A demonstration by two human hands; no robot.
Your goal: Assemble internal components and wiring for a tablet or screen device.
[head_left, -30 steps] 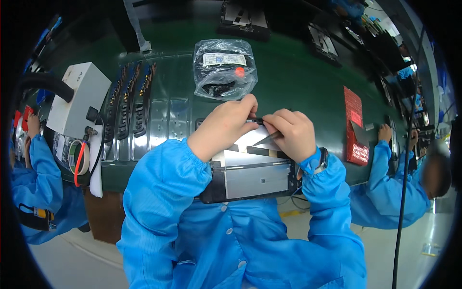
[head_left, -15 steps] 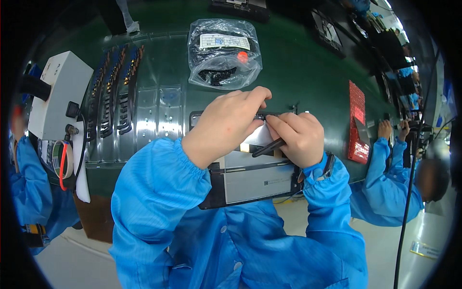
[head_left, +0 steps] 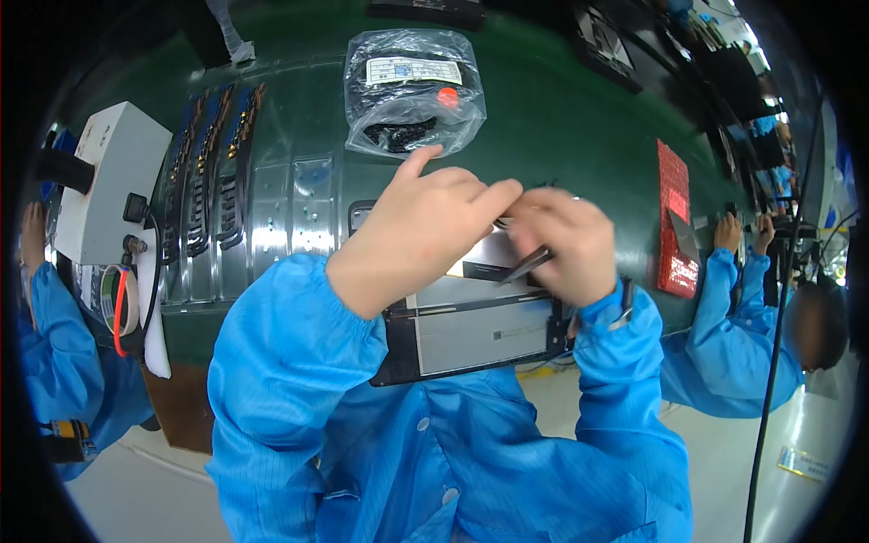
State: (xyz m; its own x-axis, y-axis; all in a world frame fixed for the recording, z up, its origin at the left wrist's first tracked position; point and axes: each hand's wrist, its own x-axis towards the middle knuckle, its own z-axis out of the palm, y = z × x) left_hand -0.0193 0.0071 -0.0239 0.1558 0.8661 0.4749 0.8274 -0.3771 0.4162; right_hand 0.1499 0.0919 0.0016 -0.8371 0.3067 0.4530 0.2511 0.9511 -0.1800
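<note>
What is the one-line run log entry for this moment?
left hand: on flat grey panel | right hand: holds thin dark tool

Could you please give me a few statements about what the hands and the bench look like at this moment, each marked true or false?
1. The right hand holds a thin dark tool. True.
2. The left hand rests on the white box. False: it is over the flat panel, close beside the right hand.
3. A clear plastic bag lies beyond the hands on the green surface. True.
4. The red pad lies to the person's left. False: it lies to the right.
</note>
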